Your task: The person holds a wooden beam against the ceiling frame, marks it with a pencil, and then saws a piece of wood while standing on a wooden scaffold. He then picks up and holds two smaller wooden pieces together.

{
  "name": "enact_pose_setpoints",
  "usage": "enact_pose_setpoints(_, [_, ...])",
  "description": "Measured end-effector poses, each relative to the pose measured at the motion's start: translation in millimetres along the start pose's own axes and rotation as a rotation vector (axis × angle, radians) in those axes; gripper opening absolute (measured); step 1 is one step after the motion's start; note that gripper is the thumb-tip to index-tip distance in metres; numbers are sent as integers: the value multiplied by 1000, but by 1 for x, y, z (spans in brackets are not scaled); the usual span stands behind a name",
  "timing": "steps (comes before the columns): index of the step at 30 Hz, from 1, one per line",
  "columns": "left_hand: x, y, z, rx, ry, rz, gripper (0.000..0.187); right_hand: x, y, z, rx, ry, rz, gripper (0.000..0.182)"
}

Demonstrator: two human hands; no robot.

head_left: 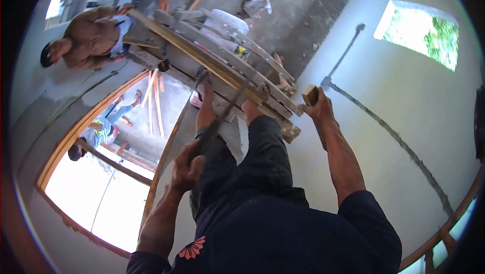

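My left hand (pixel 187 170) is closed around the dark handle end of a long, thin tool (pixel 233 103), blurred and perhaps a saw, which slants up and to the right over my legs. My right hand (pixel 322 110) is wrapped round a short length of wood (pixel 310 95); its square end shows above my fingers and its lower part beside my wrist. Below, my feet rest on a wooden scaffold, beside a long yellowish plank (pixel 202 62). The tool's far end passes in front of this plank; I cannot tell whether they touch.
A person (pixel 93 39) stands at the upper left, one hand near the plank's far end. Another person (pixel 98 131) is visible through a wood-framed opening (pixel 59 159). A pale wall (pixel 364 147) with a grey mortar line and a window opening (pixel 420 34) rises at the right.
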State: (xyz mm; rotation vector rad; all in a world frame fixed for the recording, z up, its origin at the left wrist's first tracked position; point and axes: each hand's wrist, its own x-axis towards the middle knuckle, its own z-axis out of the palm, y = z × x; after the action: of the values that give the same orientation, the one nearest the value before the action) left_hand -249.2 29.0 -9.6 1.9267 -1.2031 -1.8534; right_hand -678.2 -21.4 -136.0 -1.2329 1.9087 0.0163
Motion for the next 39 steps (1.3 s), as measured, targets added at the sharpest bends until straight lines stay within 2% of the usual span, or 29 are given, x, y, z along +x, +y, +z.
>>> enact_pose_setpoints(1, [-22, -8, -19, -156, 84, -44, 40, -3, -4, -5, -65, -51, 3, 64])
enact_pose_setpoints(3, [-47, -17, -46, -279, 361, -23, 32, -3, -13, -2, -183, -121, 6, 66])
enact_pose_setpoints(5, [-50, -20, -62, -305, 510, -77, 26, -13, -13, 0, -262, -182, 46, 67])
enact_pose_setpoints(7, [-53, -51, -97, -306, 702, -104, 22, -23, -23, -2, -323, -252, 68, 68])
enact_pose_setpoints(9, [-45, -68, -139, -231, 823, -204, 23, -25, -31, -2, -365, -296, 98, 69])
enact_pose_setpoints(13, [-33, -98, -218, -462, 976, -398, 30, -18, -65, -2, -411, -318, 171, 70])
enact_pose_setpoints(15, [-36, -126, -260, -453, 1011, -476, 33, -10, -85, -1, -398, -305, 166, 73])
enact_pose_setpoints(18, [-46, -169, -321, -330, 997, -456, 37, 4, -108, 3, -410, -280, 118, 75])
enact_pose_setpoints(21, [-44, -157, -367, -423, 950, -459, 34, 14, -166, -2, -452, -288, 89, 75])
enact_pose_setpoints(22, [-39, -149, -380, -424, 969, -519, 34, 14, -192, -5, -472, -295, 76, 76])
enact_pose_setpoints(26, [-10, -197, -445, -421, 862, -405, 24, 27, -241, 0, -565, -309, 20, 77])
enact_pose_setpoints(29, [19, -190, -469, -350, 905, -341, 17, 27, -261, 4, -562, -265, -200, 79])
enact_pose_setpoints(32, [46, -194, -498, -304, 860, -339, 17, 18, -292, 5, -596, -205, -350, 82])
enact_pose_setpoints(35, [70, -222, -528, -402, 803, -253, 17, 17, -305, 12, -553, -161, -418, 83])
enact_pose_setpoints(36, [77, -230, -541, -346, 788, -291, 18, 17, -310, 15, -520, -164, -412, 83])
enact_pose_setpoints(39, [91, -240, -556, -253, 849, -220, 20, 24, -319, 26, -433, -183, -424, 81])
